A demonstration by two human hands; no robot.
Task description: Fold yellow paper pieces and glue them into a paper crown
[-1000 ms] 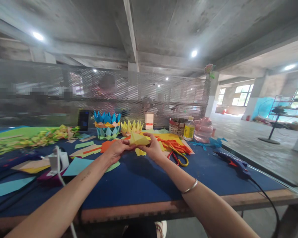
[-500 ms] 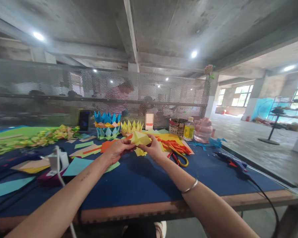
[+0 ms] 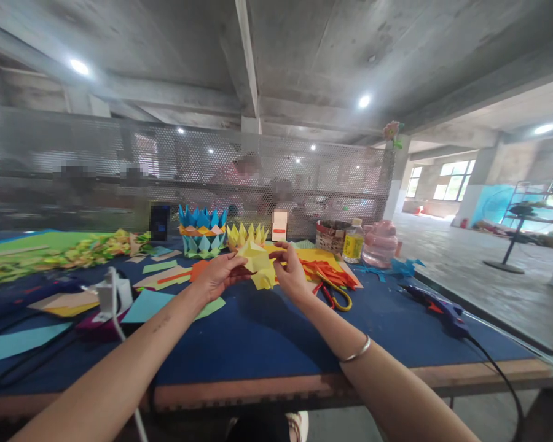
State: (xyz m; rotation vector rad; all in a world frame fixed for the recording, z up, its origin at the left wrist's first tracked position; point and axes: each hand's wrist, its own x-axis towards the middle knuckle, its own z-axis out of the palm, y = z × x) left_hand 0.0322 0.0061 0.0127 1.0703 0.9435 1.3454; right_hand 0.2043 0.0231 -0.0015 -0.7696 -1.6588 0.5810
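Observation:
A folded piece of yellow paper with pointed corners is held up over the middle of the table. My left hand pinches its left side between thumb and fingers. Close to the paper's right edge is my right hand, its fingers curved and apart, with nothing visible gripped in them. Behind the paper stands a ring of yellow folded points. Left of that ring is a stacked paper ring in blue, orange and pale green. Scissors with red and yellow handles lie to the right of my right hand.
Orange paper pieces, a woven basket, a yellow-labelled bottle and a pink jug stand or lie behind. A corded glue gun lies right; a power strip sits left. A mesh screen closes the back.
My right hand's fingers have come off the yellow paper and spread. The paper now shows a different side, tilted downward, still in my left hand. The view has shifted slightly.

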